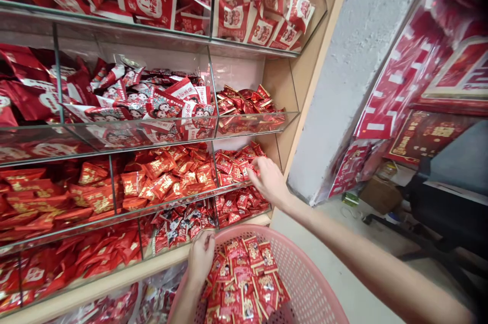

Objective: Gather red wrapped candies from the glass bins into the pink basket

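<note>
Picking, I judge: right hand (270, 179) loosely parted near one-o'clock packets (231, 167).
Left hand (202, 255): grip, I can't tell; right likely must narrow.

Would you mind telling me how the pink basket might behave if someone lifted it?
The pink basket looks like perforated plastic, so it would probably flex slightly. The packets heaped inside should add some weight. They seem loose, so they may slide if it tilts.

Bottom edge slices off the round pink perforated plastic basket (314, 278)! Fine print on the small glossy red packets (244, 275) inside? Too tiny! Far right, a black bulky object (450, 207) blurs.
</note>
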